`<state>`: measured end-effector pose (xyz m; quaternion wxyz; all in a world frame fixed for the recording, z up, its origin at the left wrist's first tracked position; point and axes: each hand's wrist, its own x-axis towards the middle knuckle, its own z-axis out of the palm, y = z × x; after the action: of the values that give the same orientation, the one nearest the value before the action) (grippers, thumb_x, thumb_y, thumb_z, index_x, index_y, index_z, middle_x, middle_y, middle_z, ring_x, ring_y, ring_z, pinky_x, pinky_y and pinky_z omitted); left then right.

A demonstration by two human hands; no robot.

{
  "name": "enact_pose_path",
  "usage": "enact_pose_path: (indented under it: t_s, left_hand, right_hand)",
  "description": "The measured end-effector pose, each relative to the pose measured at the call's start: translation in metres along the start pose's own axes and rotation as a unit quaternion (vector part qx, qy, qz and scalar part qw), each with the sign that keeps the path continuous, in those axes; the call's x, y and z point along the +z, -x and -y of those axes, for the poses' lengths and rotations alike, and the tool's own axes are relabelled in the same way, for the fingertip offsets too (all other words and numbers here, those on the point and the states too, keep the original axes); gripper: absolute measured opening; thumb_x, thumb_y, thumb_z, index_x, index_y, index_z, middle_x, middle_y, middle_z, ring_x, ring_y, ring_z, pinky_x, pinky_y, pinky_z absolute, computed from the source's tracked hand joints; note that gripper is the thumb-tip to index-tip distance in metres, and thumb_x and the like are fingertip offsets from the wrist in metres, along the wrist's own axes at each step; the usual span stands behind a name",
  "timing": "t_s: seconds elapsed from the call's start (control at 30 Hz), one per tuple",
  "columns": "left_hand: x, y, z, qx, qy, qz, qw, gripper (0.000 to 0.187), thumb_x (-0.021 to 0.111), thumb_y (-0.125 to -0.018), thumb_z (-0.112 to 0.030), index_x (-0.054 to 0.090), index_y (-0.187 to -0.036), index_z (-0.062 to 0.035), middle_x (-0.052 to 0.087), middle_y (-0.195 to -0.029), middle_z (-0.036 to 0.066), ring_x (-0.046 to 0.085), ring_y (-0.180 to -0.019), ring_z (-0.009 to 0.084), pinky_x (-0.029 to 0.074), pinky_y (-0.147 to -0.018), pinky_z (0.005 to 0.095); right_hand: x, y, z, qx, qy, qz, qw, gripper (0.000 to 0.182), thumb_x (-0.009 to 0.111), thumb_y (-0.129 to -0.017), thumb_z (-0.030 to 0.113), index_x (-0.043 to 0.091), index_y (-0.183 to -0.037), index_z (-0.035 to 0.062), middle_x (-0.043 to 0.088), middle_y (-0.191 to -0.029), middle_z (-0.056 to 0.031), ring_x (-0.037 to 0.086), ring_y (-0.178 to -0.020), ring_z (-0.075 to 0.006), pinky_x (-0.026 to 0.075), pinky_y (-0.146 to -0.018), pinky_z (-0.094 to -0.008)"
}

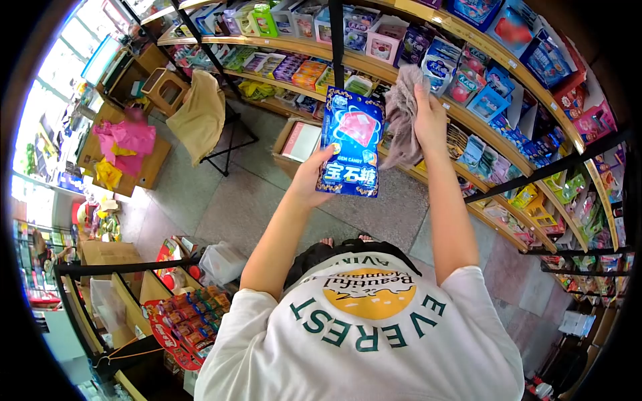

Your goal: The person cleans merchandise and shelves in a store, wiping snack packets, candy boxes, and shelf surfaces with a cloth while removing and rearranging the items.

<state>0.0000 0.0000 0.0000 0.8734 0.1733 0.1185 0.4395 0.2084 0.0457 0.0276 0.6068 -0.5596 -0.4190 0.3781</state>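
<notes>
My left hand [313, 177] grips a blue candy packet [352, 144] by its lower left edge, thumb across the front. The packet faces up at me, with a pink gem picture and the words "GEM CANDY" on it. My right hand [429, 119] is closed around a crumpled grey-brown cloth [403, 110], which hangs to the right of the packet, close to the shelf. Some of the right fingers are hidden behind the cloth. Past both hands, a wooden shelf [374, 70] carries rows of candy bags and boxes.
A folding chair [200, 113] with a tan cover and a wooden stool [164, 90] stand at upper left. An open cardboard box [287, 160] sits beside the shelf's base. At lower left is a rack with a red candy display [180, 327]. More stocked shelves curve along the right.
</notes>
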Motion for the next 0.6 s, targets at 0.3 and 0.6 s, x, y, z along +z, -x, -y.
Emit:
enact_pose_path:
  t_s: [0.3,0.6]
  left_hand:
    - [-0.008,0.001,0.015,0.004,-0.381,0.052,0.923,0.072,0.059,-0.066,0.004,0.024,-0.129,-0.0030,0.049,-0.112,0.009,0.053,-0.093,0.0161,0.043,-0.081,0.0296]
    - [-0.006,0.012,-0.027,-0.018,-0.289,0.043,0.956,0.083,0.061,-0.058,0.010,0.022,-0.131,-0.0036,0.048,-0.115,0.012,0.051,-0.102,0.0206,0.040,-0.087,0.0355]
  right_hand:
    - [0.046,0.016,-0.012,0.007,0.171,0.145,0.975,0.041,0.053,-0.078,0.038,0.060,-0.098,0.0025,0.061,-0.091,-0.0143,0.058,-0.083,-0.0288,0.043,-0.075,-0.0334]
    - [-0.020,0.003,-0.041,0.161,-0.176,0.045,0.970,0.043,0.046,-0.085,0.034,0.055,-0.104,-0.0038,0.061,-0.096,-0.0124,0.060,-0.081,-0.0211,0.046,-0.074,-0.0271]
